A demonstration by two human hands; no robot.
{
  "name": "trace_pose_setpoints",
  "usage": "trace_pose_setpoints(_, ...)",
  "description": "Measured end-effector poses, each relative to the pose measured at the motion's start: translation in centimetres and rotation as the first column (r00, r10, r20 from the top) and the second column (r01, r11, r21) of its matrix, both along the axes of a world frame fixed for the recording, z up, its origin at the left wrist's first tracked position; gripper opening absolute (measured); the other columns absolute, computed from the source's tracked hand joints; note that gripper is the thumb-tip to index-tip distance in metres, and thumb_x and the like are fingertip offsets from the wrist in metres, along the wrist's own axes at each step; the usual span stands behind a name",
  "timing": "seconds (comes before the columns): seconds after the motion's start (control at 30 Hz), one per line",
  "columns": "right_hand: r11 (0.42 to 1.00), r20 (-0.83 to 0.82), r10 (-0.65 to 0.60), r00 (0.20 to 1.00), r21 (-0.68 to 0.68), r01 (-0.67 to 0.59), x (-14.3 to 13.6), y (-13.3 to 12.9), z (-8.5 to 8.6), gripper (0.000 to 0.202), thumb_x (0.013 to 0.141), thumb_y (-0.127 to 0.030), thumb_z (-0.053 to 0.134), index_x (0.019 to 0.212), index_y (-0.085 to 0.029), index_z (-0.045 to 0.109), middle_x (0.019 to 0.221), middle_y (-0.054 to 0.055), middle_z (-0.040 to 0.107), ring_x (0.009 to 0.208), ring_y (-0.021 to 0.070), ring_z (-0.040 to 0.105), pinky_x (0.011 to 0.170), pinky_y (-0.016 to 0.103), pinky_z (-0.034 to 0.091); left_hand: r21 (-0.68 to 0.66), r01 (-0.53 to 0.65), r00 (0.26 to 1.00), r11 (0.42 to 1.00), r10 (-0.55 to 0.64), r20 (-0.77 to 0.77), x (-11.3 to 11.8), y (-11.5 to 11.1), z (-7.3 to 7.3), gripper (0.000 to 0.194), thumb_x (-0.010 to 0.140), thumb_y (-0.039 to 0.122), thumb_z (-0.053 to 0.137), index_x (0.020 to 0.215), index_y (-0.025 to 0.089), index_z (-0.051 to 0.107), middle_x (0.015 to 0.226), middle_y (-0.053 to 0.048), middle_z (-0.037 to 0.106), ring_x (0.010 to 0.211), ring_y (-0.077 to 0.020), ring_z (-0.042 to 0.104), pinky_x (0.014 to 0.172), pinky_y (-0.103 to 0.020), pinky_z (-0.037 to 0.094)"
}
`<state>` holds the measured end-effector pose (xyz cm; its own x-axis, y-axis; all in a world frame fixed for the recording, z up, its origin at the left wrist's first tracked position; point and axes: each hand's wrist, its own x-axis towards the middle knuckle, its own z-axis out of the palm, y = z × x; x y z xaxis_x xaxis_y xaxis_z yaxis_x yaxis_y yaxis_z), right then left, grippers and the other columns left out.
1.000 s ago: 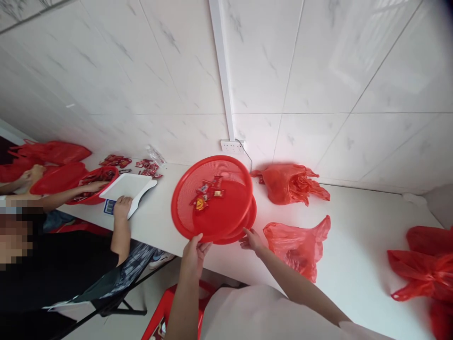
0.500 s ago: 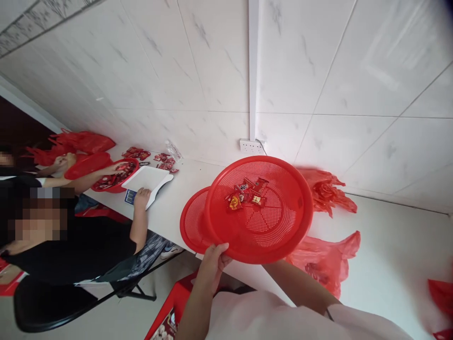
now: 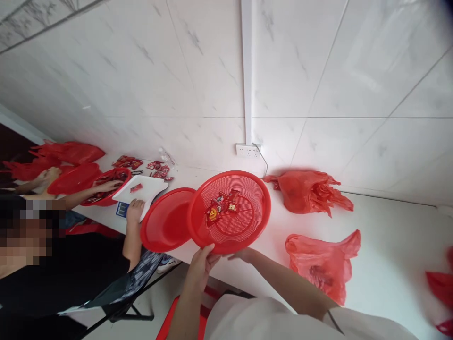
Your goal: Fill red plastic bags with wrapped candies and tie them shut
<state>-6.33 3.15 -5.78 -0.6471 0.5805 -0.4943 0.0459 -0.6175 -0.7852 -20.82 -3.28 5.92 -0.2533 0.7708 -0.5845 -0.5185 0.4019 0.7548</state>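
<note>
A red perforated plastic basket [image 3: 253, 226] is tilted toward me, with several small red-wrapped packets [image 3: 231, 208] lying inside. My left hand [image 3: 201, 264] grips its lower left rim, thumb on top and fingers underneath. Just below the lower rim, my right hand [image 3: 242, 255] has its fingers stretched out flat; I cannot tell whether it touches the basket. A second red basket [image 3: 166, 224] sits on the table to the left, partly overlapped by the held one. To the right lie a crumpled red plastic bag [image 3: 304, 191] and another red bag [image 3: 323, 259].
On the left a seated co-worker's hand [image 3: 135, 210] touches a white scale [image 3: 122, 191] carrying one red packet [image 3: 136, 188]. Beyond are red basins [image 3: 76, 179], loose packets [image 3: 159, 170] and a clear bottle [image 3: 167, 158]. A socket strip [image 3: 247, 151] is on the wall.
The held basket has moved left and slightly down in view, exposing the right-hand bags. My right hand has come out from beneath it. A packet now lies on the co-worker's scale.
</note>
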Motion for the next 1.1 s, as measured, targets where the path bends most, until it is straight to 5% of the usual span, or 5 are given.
trace_pose_setpoints(0.33,0.888,0.227,-0.324,0.918,-0.263,0.378,20.1,-14.6,-6.0,0.049,0.071,-0.051,0.068,0.113,-0.025,0.068,0.12,0.009,0.067,0.106,0.0233,0.065,0.09,0.033,0.045,-0.065,-0.034,0.997,0.997,0.03,-0.067,2.0,8.8,-7.3,0.006,0.083,0.011,0.059,0.081,0.016,0.059,0.067,-0.002,0.064,0.066,-0.0161,0.069,0.081,-0.036,0.058)
trace_pose_setpoints(0.6,0.636,0.393,-0.622,0.678,-0.251,0.729,24.0,-17.9,-9.6,0.053,0.055,-0.053,0.074,0.096,-0.02,0.065,0.101,0.009,0.069,0.082,0.0207,0.067,0.074,0.031,0.048,-0.068,-0.036,0.988,0.997,0.025,-0.151,4.3,12.1,-9.7,0.004,0.085,0.015,0.056,0.086,0.018,0.056,0.078,-0.002,0.064,0.073,-0.013,0.069,0.087,-0.03,0.053)
trace_pose_setpoints(0.77,0.612,0.434,-0.69,0.579,-0.077,0.787,23.9,-16.3,-8.2,0.043,0.059,-0.055,0.068,0.083,-0.02,0.064,0.092,0.011,0.07,0.078,0.0233,0.067,0.072,0.035,0.049,-0.14,-0.031,0.978,0.99,0.001,-0.208,6.8,10.5,-11.2,0.003,0.087,0.02,0.055,0.089,0.019,0.054,0.088,-0.005,0.062,0.083,-0.0129,0.069,0.084,-0.026,0.052)
trace_pose_setpoints(0.93,0.506,0.523,-0.82,0.231,0.474,0.721,26.7,-13.4,-4.1,0.04,0.078,-0.059,0.046,0.079,-0.021,0.059,0.074,0.008,0.066,0.072,0.0247,0.062,0.07,0.036,0.047,-0.185,0.172,0.959,0.968,-0.207,-0.191,12.1,7.0,-11.6,0.02,0.083,0.032,0.063,0.096,0.017,0.058,0.098,-0.011,0.067,0.085,-0.0195,0.07,0.078,-0.032,0.053)
trace_pose_setpoints(1.1,0.276,0.359,-0.933,0.001,0.715,0.642,30.7,-7.7,0.2,0.044,0.083,-0.055,0.046,0.103,-0.018,0.061,0.106,0.013,0.068,0.095,0.0257,0.063,0.08,0.035,0.048,-0.006,0.564,0.694,0.826,-0.478,-0.539,18.1,6.5,-9.8,0.034,0.08,0.045,0.065,0.1,0.018,0.06,0.114,-0.013,0.065,0.098,-0.022,0.065,0.085,-0.032,0.048)
